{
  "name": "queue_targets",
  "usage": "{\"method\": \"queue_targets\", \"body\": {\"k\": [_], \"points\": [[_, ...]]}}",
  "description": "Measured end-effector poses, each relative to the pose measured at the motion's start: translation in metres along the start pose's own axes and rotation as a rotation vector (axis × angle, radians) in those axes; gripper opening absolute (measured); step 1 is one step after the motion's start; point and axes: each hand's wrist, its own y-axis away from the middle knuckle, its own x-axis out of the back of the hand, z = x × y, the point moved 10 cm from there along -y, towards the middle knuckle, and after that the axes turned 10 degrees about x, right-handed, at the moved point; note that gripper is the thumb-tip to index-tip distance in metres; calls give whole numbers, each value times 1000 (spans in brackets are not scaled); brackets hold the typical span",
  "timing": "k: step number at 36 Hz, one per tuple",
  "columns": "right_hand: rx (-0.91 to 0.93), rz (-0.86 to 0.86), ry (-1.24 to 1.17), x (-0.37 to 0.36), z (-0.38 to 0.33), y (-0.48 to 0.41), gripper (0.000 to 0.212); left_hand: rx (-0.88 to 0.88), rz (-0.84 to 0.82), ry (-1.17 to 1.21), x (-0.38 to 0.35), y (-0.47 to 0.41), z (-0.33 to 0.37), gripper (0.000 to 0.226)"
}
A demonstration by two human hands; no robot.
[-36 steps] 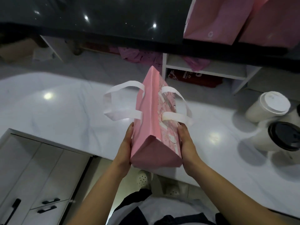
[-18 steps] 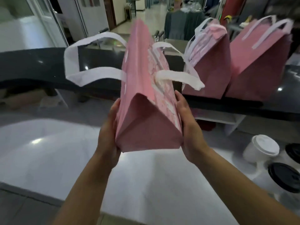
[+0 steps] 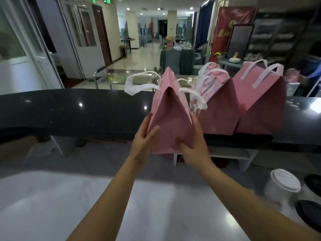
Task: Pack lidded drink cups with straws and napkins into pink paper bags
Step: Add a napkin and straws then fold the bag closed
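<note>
Head view: left hand (image 3: 143,136) and right hand (image 3: 195,141) sandwich the pink paper bag (image 3: 171,122) low down. Palms lie flat on its two broad sides, fingers straight, thumbs on the near gusset; this is a press between palms, not a curled grasp. The bag is upright at the front lip of the dark upper counter (image 3: 69,110); the hands cover its base, so I cannot tell whether it touches. The white handles (image 3: 139,86) flop outward, unused. Judgement: thin paper that creases easily, contents unseen, probably tippy if cups are inside. Support it low and level, or gather both handles. A second bag (image 3: 218,113) and third bag (image 3: 260,105) stand on the counter just to the right. A white-lidded cup (image 3: 284,181) and black-lidded cup (image 3: 309,213) wait on the white worktop (image 3: 78,206).
</note>
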Motion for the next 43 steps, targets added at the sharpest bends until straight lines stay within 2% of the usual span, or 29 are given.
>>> {"method": "queue_targets", "body": {"k": [2, 4, 8, 10, 13, 16, 19, 24, 28, 33, 40, 43], "points": [[42, 10, 123, -3, 0, 0, 83, -48, -56, -90, -5, -5, -7, 94], [60, 8, 258, -8, -1, -3, 80, -84, -61, -131, -5, -15, -10, 101], [31, 8, 479, -13, 1, -19, 83, -62, -30, -194, 0, -43, -13, 97], [-33, -15, 548, -12, 7, -30, 90, -54, -45, -203, -2, -60, -13, 93], [-105, -45, 602, -7, 12, -41, 104, -47, -73, -217, -7, -85, -15, 88], [-30, -43, 602, -6, 0, -41, 102, -59, -102, -261, -13, -103, -14, 86], [34, -125, 691, -13, -2, -35, 100, -40, -133, -267, -20, -113, -15, 88], [-127, -273, 793, -8, 21, -29, 96, 9, -162, -314, -25, -121, -15, 95], [-140, -315, 812, 1, 24, -20, 92, 50, -140, -371, -18, -119, -16, 100], [-150, -366, 784, 13, 23, 3, 86, 133, -36, -421, 0, -85, -15, 111], [-142, -564, 691, 8, 18, 47, 75, 175, -30, -689, 25, 34, -19, 103], [-115, -673, 613, -8, 8, 74, 71, 236, 32, -806, 41, 108, -32, 95]]}}
